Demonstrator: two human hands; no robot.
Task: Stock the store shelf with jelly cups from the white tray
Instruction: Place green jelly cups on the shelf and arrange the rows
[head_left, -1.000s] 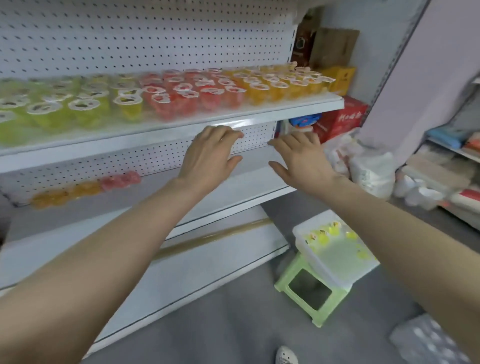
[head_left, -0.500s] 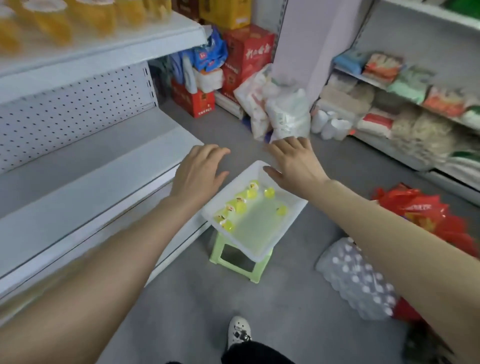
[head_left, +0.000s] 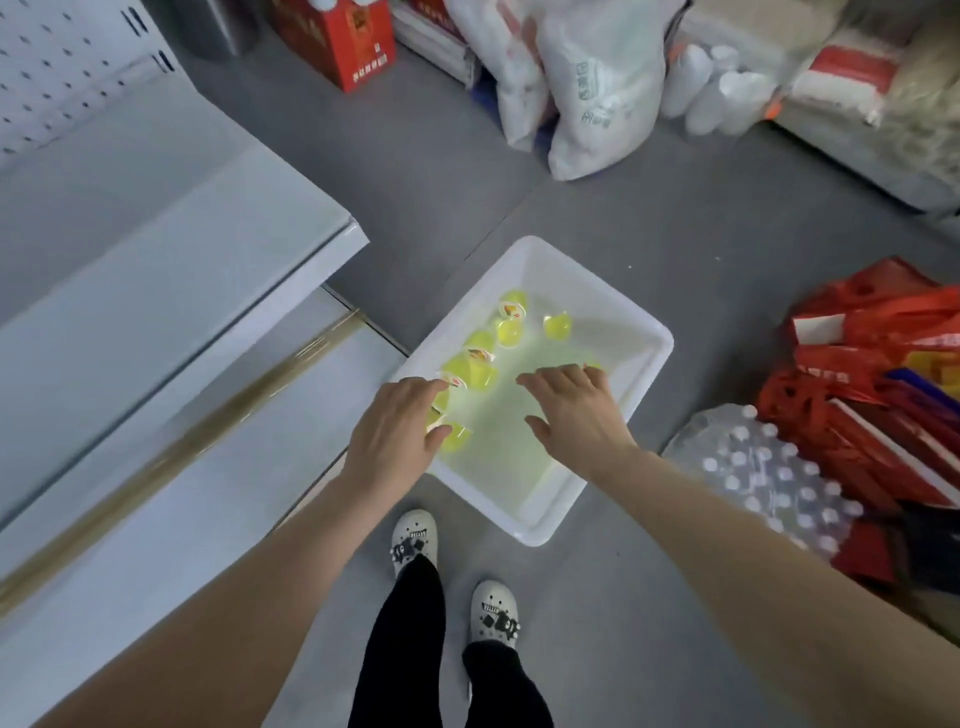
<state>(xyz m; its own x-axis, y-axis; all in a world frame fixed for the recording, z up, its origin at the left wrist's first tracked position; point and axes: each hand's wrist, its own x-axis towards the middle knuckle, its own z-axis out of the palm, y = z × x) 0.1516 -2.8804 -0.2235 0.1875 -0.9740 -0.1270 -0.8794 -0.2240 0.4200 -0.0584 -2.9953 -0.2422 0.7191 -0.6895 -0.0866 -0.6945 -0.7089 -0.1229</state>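
We look down on the white tray (head_left: 597, 286), which sits diamond-wise on the grey floor (head_left: 571, 208). Its left corner lies close to the lower ledge of the store shelf (head_left: 182, 249), with only a narrow strip of floor between them. Beyond the tray's far corner the floor is open up to the white sacks (head_left: 587, 78). To the tray's right, a wrapped pack of bottles (head_left: 769, 467) and red bags (head_left: 872, 364) crowd in near its right edge. Just short of its near corner stand our white shoes (head_left: 414, 540).

The jelly cups (head_left: 511, 332), yellow-green, lie loose inside the tray along its left wall.

Our left hand (head_left: 395, 431) reaches over the tray's left rim, palm down, fingers loosely extended above the nearest cups and the thumb just beside one; it grips nothing. Our right hand (head_left: 576, 410) hovers palm down over the tray's middle, fingers spread and empty.
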